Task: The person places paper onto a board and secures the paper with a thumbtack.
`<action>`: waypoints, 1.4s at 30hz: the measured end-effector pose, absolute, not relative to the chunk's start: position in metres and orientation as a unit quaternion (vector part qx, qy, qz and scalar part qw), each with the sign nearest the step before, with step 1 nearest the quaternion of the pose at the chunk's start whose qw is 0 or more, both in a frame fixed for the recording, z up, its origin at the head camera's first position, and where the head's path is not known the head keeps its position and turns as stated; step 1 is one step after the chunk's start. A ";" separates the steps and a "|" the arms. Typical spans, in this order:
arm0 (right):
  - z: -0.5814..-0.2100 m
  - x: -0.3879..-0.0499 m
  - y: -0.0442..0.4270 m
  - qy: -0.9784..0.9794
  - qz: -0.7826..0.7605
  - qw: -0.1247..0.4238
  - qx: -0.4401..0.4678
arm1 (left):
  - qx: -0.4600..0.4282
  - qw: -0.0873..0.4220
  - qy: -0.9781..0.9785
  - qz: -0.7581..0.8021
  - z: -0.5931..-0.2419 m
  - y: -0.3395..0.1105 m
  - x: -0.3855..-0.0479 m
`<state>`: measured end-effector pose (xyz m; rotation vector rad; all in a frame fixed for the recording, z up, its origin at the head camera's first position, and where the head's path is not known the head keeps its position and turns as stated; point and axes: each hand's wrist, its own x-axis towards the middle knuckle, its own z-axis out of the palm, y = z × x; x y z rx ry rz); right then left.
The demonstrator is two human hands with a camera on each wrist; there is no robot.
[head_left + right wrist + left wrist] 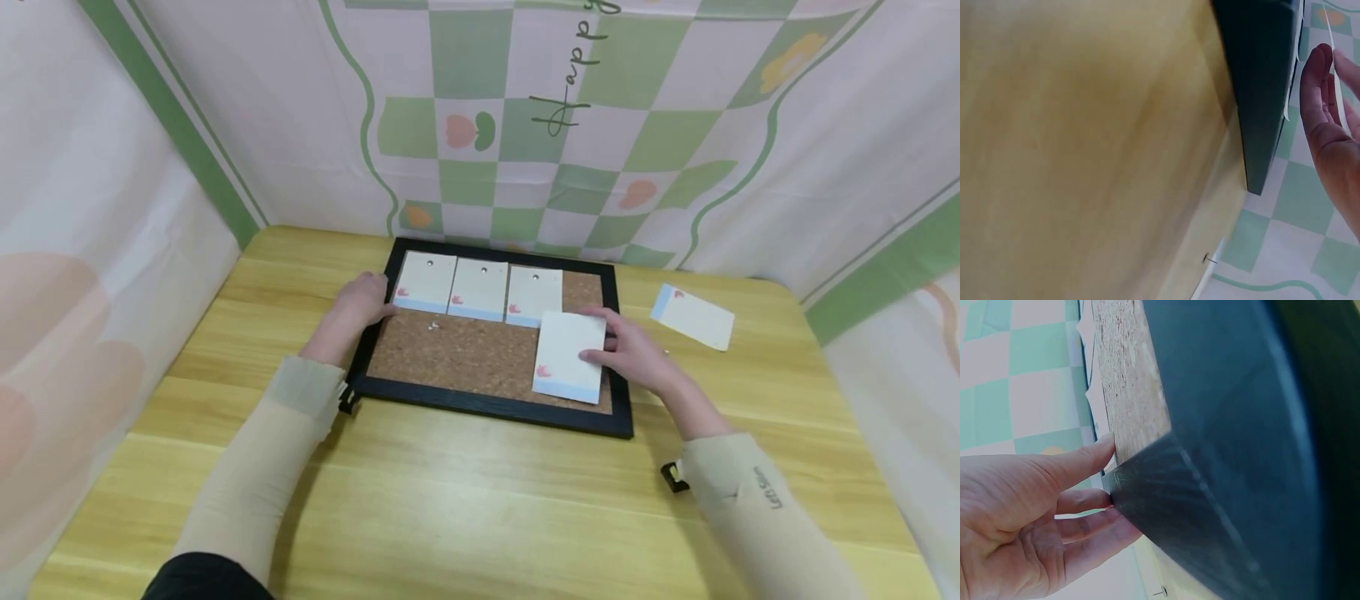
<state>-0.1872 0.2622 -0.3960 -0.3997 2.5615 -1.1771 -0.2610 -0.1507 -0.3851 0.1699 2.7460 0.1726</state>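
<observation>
A cork board (pixel 465 354) in a black frame lies on the wooden table, with three white cards (pixel 478 289) pinned in a row along its top. The left hand (pixel 358 304) grips the board's left edge; in the left wrist view the thumb of the left hand (pixel 1041 519) lies on the front of the frame (pixel 1166 500), fingers behind it. The right hand (pixel 633 350) pinches another white card (pixel 568 354) by its right edge, over the board's right part. The right wrist view shows that card (pixel 1338 94) edge-on between thumb and fingers of the right hand (pixel 1335 137).
One more white card (pixel 693 317) lies on the table (pixel 480 500) right of the board. Small pins (pixel 433 326) are on the cork below the first card, and a pin (pixel 1210 258) shows on the table in the right wrist view. A patterned curtain (pixel 525 125) stands behind.
</observation>
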 end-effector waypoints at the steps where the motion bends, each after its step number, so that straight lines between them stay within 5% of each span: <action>1: -0.397 -0.187 0.261 0.889 -0.410 0.146 -0.140 | 0.060 0.192 0.978 0.062 -0.385 -0.151 -0.261; 42: -0.409 -0.178 0.251 0.950 -0.186 0.045 -0.245 | 0.060 0.191 0.978 0.062 -0.383 -0.149 -0.259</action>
